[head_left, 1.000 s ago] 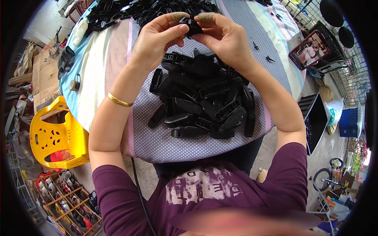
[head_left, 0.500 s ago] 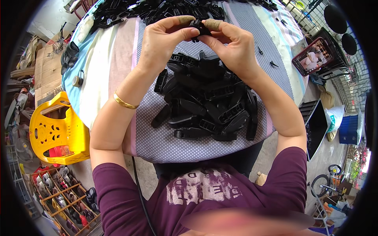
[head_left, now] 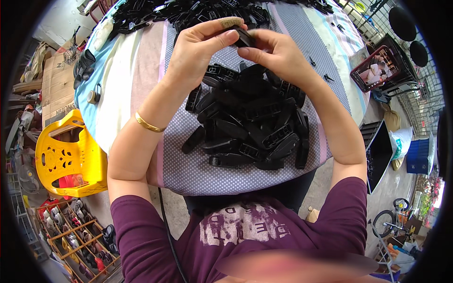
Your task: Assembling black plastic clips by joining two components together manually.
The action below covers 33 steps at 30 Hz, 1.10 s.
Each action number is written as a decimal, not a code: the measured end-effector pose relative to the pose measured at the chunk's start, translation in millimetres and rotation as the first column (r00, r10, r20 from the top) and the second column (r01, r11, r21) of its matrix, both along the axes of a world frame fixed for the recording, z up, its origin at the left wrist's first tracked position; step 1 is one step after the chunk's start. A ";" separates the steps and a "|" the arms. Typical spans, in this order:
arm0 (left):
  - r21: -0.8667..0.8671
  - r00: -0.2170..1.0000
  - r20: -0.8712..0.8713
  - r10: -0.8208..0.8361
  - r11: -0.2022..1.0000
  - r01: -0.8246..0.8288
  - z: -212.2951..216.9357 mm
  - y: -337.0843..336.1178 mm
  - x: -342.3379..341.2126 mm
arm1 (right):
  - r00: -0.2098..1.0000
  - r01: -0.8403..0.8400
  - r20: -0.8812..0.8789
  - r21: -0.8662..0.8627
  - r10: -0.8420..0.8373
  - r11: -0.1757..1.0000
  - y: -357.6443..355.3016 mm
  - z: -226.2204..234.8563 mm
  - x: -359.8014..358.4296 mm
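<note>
Over the far side of the pile, a black plastic part is tilted between my two hands. My left hand pinches its near end between thumb and index finger, with a tan wrap on the index fingertip. Closed around the part's right end is my right hand, its fingers partly behind the part and its thumb below. Beneath my hands lies a pile of similar long black plastic parts, some showing slotted inner sides. A larger heap of small black pieces covers the table's far edge.
The round table carries a striped, dotted cloth. A lit phone stands at its right edge. A few small black pieces lie to the right, and a roll of tape to the left. A yellow chair stands left.
The held part has turned to a steeper slant. My right hand has rotated and shifted its grip, its wrapped index fingertip now turned from view. My left hand has barely moved.
</note>
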<state>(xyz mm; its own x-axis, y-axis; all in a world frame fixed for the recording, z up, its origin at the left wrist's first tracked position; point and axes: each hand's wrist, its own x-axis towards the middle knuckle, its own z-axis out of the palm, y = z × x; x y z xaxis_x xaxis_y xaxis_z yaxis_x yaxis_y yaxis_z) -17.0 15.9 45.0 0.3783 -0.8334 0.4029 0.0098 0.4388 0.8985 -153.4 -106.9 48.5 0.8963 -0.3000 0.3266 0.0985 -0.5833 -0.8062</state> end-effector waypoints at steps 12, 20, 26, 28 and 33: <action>0.005 0.997 0.067 -0.044 0.999 0.044 2.7 -0.4 2.8 | 0.969 0.158 0.240 -0.425 -0.058 0.891 10.0 -7.3 -3.4; 0.459 0.755 0.552 -0.354 0.885 0.079 33.6 18.2 -2.1 | 0.980 0.194 0.029 0.045 -0.195 0.980 -95.7 -19.8 0.5; -0.430 0.463 0.797 0.387 0.903 -0.014 67.2 62.5 -7.0 | 0.930 0.363 0.195 -0.604 -0.310 0.709 -93.5 -53.2 6.1; -0.521 0.434 0.826 0.358 0.780 0.348 102.3 107.6 -13.7 | 0.937 0.350 0.203 -0.593 -0.286 0.725 -86.8 -50.7 11.2; -0.611 0.649 0.712 0.270 0.693 0.382 103.9 146.2 -71.9 | 0.945 0.326 0.189 -0.583 -0.266 0.744 -81.5 -53.4 17.3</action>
<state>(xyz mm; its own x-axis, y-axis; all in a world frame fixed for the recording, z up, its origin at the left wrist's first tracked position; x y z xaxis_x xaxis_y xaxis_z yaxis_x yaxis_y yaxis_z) -88.9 162.2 148.9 -0.3383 -0.2059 0.9182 -0.4175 0.9073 0.0497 -136.1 -188.4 -4.9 0.7540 -0.2611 0.6027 -0.1083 -0.9544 -0.2781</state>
